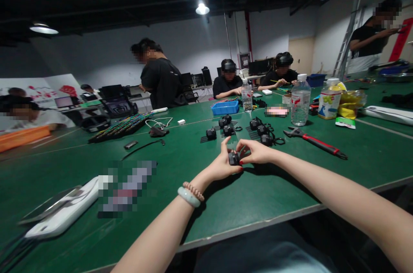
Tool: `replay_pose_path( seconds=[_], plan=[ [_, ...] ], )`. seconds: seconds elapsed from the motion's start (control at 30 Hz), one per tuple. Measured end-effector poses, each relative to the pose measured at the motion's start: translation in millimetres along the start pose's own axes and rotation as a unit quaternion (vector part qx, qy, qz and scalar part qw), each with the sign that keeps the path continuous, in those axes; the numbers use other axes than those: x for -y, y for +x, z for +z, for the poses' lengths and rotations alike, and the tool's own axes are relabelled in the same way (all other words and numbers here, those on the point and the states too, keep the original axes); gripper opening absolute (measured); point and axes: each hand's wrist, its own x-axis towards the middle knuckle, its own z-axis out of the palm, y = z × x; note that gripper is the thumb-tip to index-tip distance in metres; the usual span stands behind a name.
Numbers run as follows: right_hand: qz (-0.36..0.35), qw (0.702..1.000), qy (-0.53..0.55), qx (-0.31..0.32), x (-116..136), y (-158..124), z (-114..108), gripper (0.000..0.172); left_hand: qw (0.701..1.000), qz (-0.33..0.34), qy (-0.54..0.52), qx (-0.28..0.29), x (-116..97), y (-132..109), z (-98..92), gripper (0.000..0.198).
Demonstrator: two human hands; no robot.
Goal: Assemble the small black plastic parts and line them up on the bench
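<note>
Both forearms reach across the green table (pixel 180 204), where the left hand (pixel 222 164) and right hand (pixel 258 152) together pinch a small black part (pixel 234 159) just above the tabletop. More black parts (pixel 262 131) lie just beyond it, and an adjustable wrench (pixel 314 141) lies to the right.

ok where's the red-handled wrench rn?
Head view, right side: the wrench lies on the green table, right of the right hand, just in front of the water bottle.
</note>
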Motion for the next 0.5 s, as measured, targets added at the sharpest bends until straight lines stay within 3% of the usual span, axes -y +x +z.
replay_pose_path(
  seconds=[0.5],
  plan=[
    [0.017, 1.0, -0.018, 0.001, -0.8, 1.9, -2.6, 0.033, 0.999, -0.014, -0.033, 0.016, -7.2, -3.0, 0.4, 0.09]
  ],
)
